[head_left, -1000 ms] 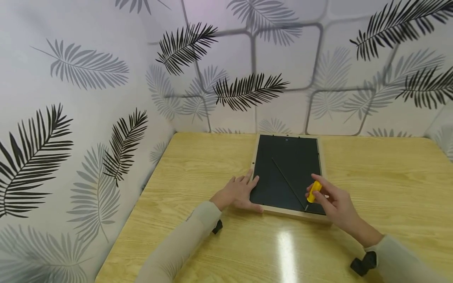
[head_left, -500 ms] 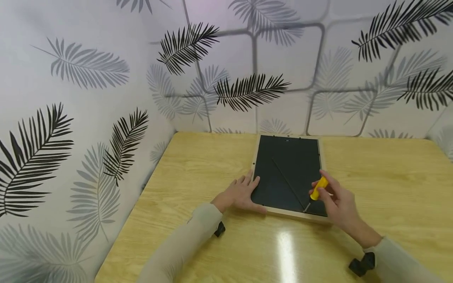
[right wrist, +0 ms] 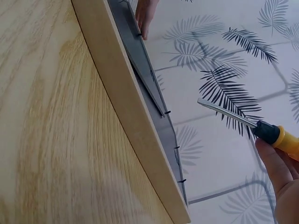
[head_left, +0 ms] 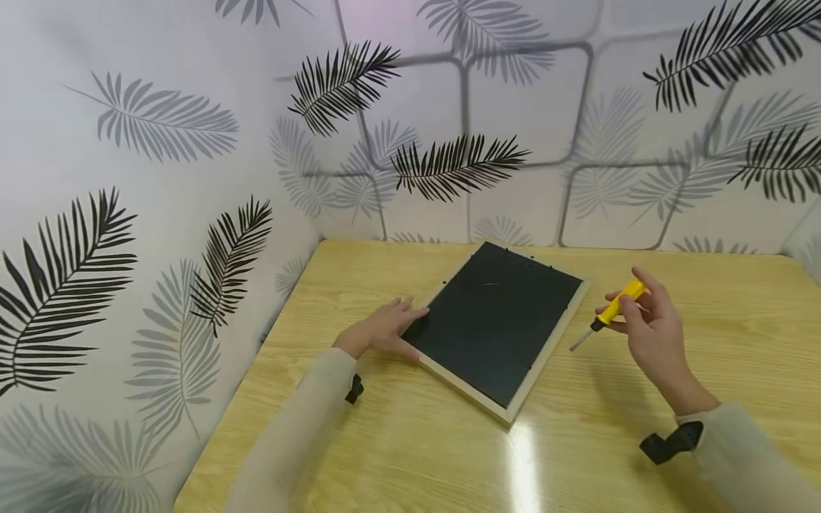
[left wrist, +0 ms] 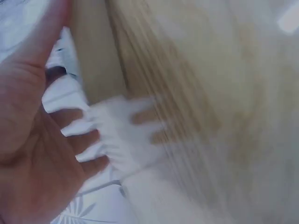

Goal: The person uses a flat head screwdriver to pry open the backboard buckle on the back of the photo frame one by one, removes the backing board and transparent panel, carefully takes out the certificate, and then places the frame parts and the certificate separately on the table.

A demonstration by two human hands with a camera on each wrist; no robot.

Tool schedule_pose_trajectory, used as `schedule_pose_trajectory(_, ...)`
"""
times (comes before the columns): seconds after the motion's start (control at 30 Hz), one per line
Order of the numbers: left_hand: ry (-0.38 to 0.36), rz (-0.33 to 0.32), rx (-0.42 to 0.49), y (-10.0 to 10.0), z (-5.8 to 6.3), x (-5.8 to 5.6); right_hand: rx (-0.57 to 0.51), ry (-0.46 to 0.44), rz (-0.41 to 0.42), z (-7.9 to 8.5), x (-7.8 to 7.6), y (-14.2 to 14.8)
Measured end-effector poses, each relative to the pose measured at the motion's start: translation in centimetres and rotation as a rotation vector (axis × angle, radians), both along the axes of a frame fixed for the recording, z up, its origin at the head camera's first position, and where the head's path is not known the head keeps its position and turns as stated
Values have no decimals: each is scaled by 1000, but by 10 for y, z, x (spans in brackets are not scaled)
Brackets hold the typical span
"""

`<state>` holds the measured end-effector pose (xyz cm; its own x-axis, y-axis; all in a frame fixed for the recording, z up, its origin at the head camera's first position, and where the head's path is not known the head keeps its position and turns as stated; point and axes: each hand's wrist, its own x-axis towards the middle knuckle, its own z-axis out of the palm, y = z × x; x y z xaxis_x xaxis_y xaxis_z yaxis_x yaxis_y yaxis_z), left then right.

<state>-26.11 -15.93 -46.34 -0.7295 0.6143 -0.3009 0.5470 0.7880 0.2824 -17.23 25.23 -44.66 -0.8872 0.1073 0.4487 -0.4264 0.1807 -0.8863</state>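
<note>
A picture frame point(head_left: 494, 324) lies back side up on the table, turned at an angle, its black backing edged by pale wood and small black tabs. My left hand point(head_left: 383, 329) touches its near left corner with outstretched fingers, the thumb along the near edge. In the left wrist view that hand point(left wrist: 42, 140) is blurred, beside the frame's wooden side point(left wrist: 96, 56). My right hand point(head_left: 661, 342) grips a yellow-handled screwdriver point(head_left: 622, 303) right of the frame, above the table. The right wrist view shows its flat metal blade point(right wrist: 229, 114) pointing away from the fingers, touching nothing.
The wood-grain table point(head_left: 718, 313) extends on both sides of the frame. Behind and to the left stand pale walls point(head_left: 410, 100) with a leaf pattern. A dark strap-like piece point(head_left: 673, 442) sits at my right wrist.
The picture frame has turned, its near right corner swinging toward me, while my left hand has shifted left with its corner. My right hand has lifted the screwdriver off the backing, up and right.
</note>
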Motion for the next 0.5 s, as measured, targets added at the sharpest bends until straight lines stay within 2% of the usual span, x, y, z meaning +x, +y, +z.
schedule_pose_trajectory(0.07, -18, 61, 42, -1, 2, 9, 1, 7, -4, -2, -1, 1)
schedule_pose_trajectory(0.17, -10, 196, 81, 16, 4, 35, 15, 10, -19, -3, -3, 2)
schedule_pose_trajectory(0.3, 45, 359, 32, 48, 1, 62, -22, 8, -11, -1, -7, 1)
schedule_pose_trajectory(0.4, 82, 395, -38, 60, -4, 70, -51, 6, 11, -1, -7, -2)
schedule_pose_trajectory(0.5, 117, 370, -57, 61, -8, 70, -42, -6, 16, -1, -7, -3)
